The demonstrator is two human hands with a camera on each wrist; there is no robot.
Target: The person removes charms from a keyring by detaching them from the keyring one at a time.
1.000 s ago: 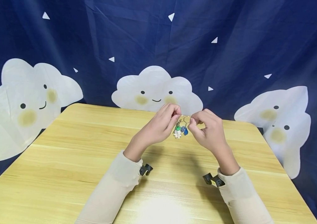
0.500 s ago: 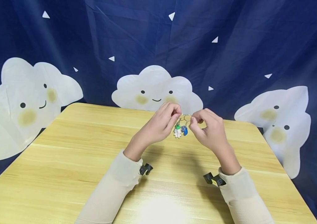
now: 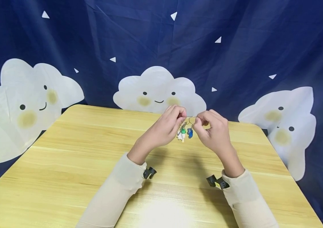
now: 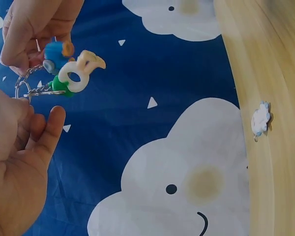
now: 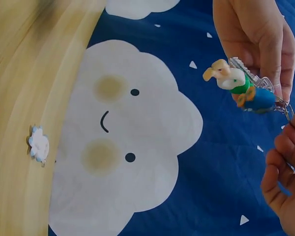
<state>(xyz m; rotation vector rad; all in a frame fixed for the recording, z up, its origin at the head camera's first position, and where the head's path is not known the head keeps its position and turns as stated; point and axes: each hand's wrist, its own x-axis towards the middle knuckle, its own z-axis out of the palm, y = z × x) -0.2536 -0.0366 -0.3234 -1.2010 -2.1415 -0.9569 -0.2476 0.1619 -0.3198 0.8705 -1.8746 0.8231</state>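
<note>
My left hand (image 3: 163, 129) and right hand (image 3: 215, 130) are raised over the far part of the table, thumbs and fingertips pinching a thin metal key ring (image 3: 191, 117) from either side. From it hang, on short chains, a white figure with a green part (image 4: 73, 74) and a blue figure with orange bits (image 5: 260, 99). A silver key (image 5: 243, 66) with a toothed edge hangs beside them in the right wrist view. The fingertips partly hide the ring.
A small white flower-shaped charm with blue edges (image 4: 260, 119) lies on the wooden table (image 3: 64, 152) near its far edge; the hands hide it in the head view. Behind the table hangs a dark blue curtain (image 3: 138, 31) printed with clouds.
The ring has turned from showing its loop to nearly edge-on. The hanging figures have swung and twisted slightly to the right, and the left fingertips have shifted a little rightward.
</note>
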